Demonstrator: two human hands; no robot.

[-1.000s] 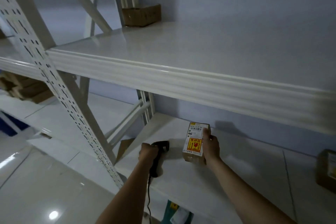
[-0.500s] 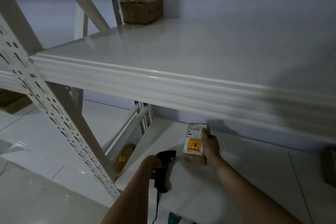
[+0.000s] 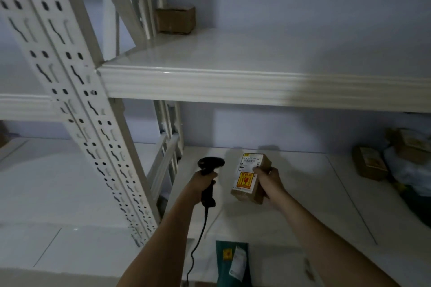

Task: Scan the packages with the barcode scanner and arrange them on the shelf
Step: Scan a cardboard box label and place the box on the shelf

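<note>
A small brown cardboard package (image 3: 250,179) with a white barcode label and a yellow-red fragile sticker is held over the lower shelf board (image 3: 303,205), tilted with its label side towards me. My right hand (image 3: 268,178) grips its right side. My left hand (image 3: 203,183) is closed around the handle of a black barcode scanner (image 3: 208,172), just left of the package, with its cable hanging down. I cannot tell whether the package touches the shelf.
A perforated white upright (image 3: 77,105) slants across the left. A brown box (image 3: 175,20) sits at the back of the upper shelf (image 3: 233,84). Several packages (image 3: 373,165) lie at the lower shelf's right end. A green parcel (image 3: 233,261) is below the front edge.
The view has swung down and right, nearer the lower shelf. The package has tilted and come forward in my right hand. The scanner is raised beside it.
</note>
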